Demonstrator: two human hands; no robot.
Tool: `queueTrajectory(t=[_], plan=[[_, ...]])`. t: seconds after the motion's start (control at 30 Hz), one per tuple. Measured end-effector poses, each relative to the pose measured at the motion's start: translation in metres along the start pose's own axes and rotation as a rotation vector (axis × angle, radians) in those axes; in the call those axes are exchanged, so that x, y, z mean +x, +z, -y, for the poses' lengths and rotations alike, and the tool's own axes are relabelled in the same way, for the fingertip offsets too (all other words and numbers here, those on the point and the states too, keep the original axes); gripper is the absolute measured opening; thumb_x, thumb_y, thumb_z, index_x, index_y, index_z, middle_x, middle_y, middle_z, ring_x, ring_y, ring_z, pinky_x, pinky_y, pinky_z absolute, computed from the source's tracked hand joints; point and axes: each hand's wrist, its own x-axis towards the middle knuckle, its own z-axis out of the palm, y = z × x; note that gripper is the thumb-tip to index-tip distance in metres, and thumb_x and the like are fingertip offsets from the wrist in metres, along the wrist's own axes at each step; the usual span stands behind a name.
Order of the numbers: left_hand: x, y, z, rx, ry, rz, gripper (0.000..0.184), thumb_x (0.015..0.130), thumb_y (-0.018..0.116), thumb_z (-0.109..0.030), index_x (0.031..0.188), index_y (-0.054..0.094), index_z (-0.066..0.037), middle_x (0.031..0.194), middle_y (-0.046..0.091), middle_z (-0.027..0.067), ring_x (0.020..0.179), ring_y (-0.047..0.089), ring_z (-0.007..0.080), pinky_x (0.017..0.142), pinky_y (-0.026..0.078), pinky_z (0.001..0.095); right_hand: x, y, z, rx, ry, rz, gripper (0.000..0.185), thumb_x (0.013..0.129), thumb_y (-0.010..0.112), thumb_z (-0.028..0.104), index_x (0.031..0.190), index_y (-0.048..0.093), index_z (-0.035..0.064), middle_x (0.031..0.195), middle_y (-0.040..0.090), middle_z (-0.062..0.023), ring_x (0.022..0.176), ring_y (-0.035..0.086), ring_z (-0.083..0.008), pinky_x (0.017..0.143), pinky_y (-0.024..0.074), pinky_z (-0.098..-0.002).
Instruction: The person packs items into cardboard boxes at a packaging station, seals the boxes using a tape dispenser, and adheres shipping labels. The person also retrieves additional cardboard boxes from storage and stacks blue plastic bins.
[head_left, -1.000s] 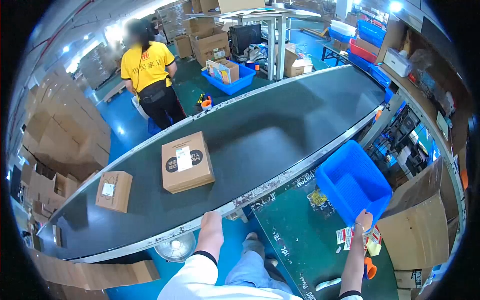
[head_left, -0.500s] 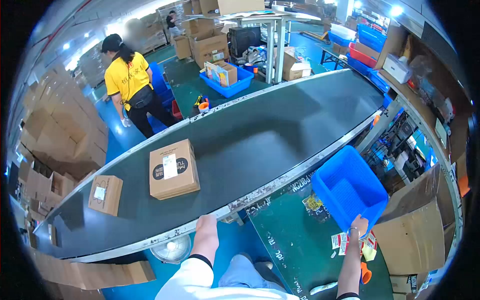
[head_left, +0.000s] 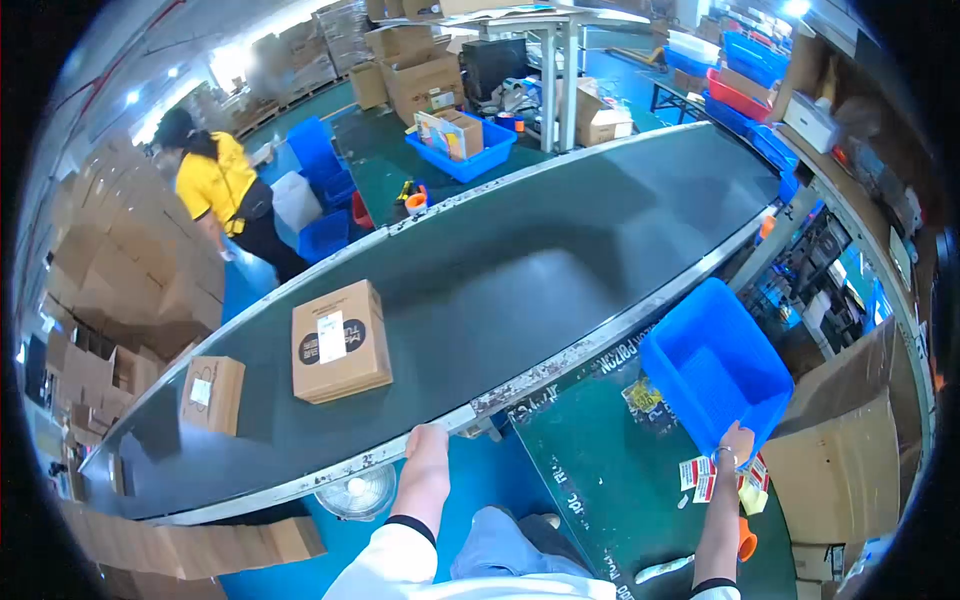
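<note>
My right hand (head_left: 737, 443) is closed on the near rim of a blue plastic bin (head_left: 690, 365), which is tilted so that I look into its bare inside. The bin is over the green table (head_left: 590, 480), beside the conveyor. My left hand (head_left: 427, 438) is at the conveyor's near metal edge (head_left: 350, 478); its fingers are hidden from view. On the dark belt (head_left: 500, 270) lie a larger printed cardboard box (head_left: 365, 365) with a white label and a smaller labelled box (head_left: 228, 395) to its left.
Red-and-white labels (head_left: 697, 476) and an orange tape roll (head_left: 747, 540) lie on the green table. Cardboard (head_left: 835, 465) stands at the right. Across the belt, a person in a yellow shirt (head_left: 215, 180) leans near blue bins (head_left: 325, 235). A round fan (head_left: 357, 492) is below the belt.
The larger box has shifted slightly left along the belt. The person in yellow has moved left and bent over. My right hand still holds the bin, and the view has shifted a little.
</note>
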Motion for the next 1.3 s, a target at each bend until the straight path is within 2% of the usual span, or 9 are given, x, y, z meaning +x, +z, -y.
queueTrajectory(t=[0.03, 0.1, 0.13, 0.3, 0.47, 0.63, 0.8, 0.93, 1.3], plan=[[0.047, 0.026, 0.007, 0.015, -0.194, 0.213, 0.024, 0.076, 0.061, -0.019, 0.093, 0.07, -0.005, 0.1, 0.066, 0.0198, 0.101, 0.062, 0.0347, 0.085, 0.05, 0.0351, -0.001, -0.002, -0.003, 0.057, -0.046, 0.003, 0.041, 0.083, 0.049, 0.034, 0.08, 0.067, -0.0034, 0.083, 0.064, -0.0263, 0.079, 0.062, -0.043, 0.073, 0.0473, -0.0497], [0.021, 0.003, -0.004, -0.116, -0.216, 0.111, 0.023, 0.077, 0.059, -0.019, 0.094, 0.07, -0.008, 0.1, 0.066, 0.0171, 0.1, 0.061, 0.036, 0.086, 0.05, 0.0363, 0.002, 0.01, -0.007, 0.083, -0.049, -0.083, 0.04, 0.082, 0.05, 0.033, 0.078, 0.067, -0.0027, 0.081, 0.065, -0.0252, 0.078, 0.063, -0.0421, 0.072, 0.0477, -0.0497], [-0.021, -0.008, -0.002, -0.27, -0.035, -0.193, 0.023, 0.076, 0.059, -0.019, 0.094, 0.071, -0.009, 0.1, 0.067, 0.0159, 0.099, 0.062, 0.0356, 0.086, 0.05, 0.0366, 0.005, 0.015, -0.012, 0.071, -0.038, -0.092, 0.04, 0.082, 0.05, 0.033, 0.078, 0.067, -0.0025, 0.081, 0.065, -0.0248, 0.078, 0.063, -0.0419, 0.072, 0.0479, -0.0495], [0.0, 0.018, 0.008, -0.483, -0.22, -0.118, 0.026, 0.077, 0.059, -0.018, 0.098, 0.07, -0.009, 0.101, 0.066, 0.0193, 0.1, 0.061, 0.0361, 0.086, 0.05, 0.039, -0.002, 0.005, -0.004, 0.103, -0.022, -0.107, 0.038, 0.08, 0.051, 0.032, 0.078, 0.069, -0.0014, 0.08, 0.065, -0.0245, 0.077, 0.064, -0.0414, 0.071, 0.0496, -0.0491], [-0.001, -0.012, -0.008, 0.261, 0.102, 0.06, 0.027, 0.081, 0.058, -0.026, 0.101, 0.071, -0.014, 0.107, 0.066, 0.0113, 0.107, 0.06, 0.0263, 0.088, 0.049, 0.034, -0.008, -0.008, 0.003, 0.166, 0.057, -0.034, 0.037, 0.08, 0.055, 0.034, 0.075, 0.069, -0.0003, 0.081, 0.065, -0.025, 0.078, 0.064, -0.0415, 0.073, 0.0495, -0.0492], [-0.042, -0.05, -0.023, 0.277, 0.155, 0.148, 0.033, 0.086, 0.044, -0.019, 0.104, 0.069, -0.007, 0.11, 0.063, 0.0209, 0.104, 0.06, 0.0369, 0.09, 0.049, 0.0409, -0.005, -0.003, -0.001, 0.064, 0.096, -0.027, 0.037, 0.083, 0.049, 0.032, 0.08, 0.07, 0.001, 0.083, 0.066, -0.0238, 0.079, 0.065, -0.0405, 0.073, 0.0519, -0.0471], [-0.079, -0.092, -0.058, 0.234, -0.207, 0.515, 0.036, 0.087, 0.039, -0.03, 0.109, 0.066, -0.02, 0.121, 0.061, 0.0033, 0.112, 0.057, 0.0211, 0.099, 0.04, 0.0341, -0.006, -0.009, 0.002, 0.061, 0.097, -0.004, 0.038, 0.083, 0.05, 0.034, 0.08, 0.07, 0.0015, 0.083, 0.066, -0.0229, 0.079, 0.065, -0.0394, 0.074, 0.0519, -0.0468], [-0.053, -0.077, -0.047, 0.473, -0.057, 0.549, 0.038, 0.088, 0.038, -0.031, 0.112, 0.065, -0.019, 0.125, 0.059, 0.0019, 0.115, 0.055, 0.02, 0.101, 0.038, 0.0337, -0.006, -0.008, 0.002, 0.092, 0.11, -0.034, 0.037, 0.082, 0.052, 0.034, 0.08, 0.07, 0.0023, 0.083, 0.067, -0.0223, 0.079, 0.065, -0.0385, 0.074, 0.0516, -0.0469], [-0.081, -0.078, -0.04, 0.279, 0.07, 0.184, 0.036, 0.086, 0.048, -0.03, 0.113, 0.065, -0.013, 0.118, 0.062, 0.0085, 0.109, 0.058, 0.0285, 0.093, 0.045, 0.0381, -0.006, -0.01, 0.004, 0.102, 0.103, -0.002, 0.037, 0.081, 0.049, 0.033, 0.079, 0.069, 0.0016, 0.084, 0.066, -0.023, 0.081, 0.065, -0.039, 0.075, 0.0514, -0.0466]])
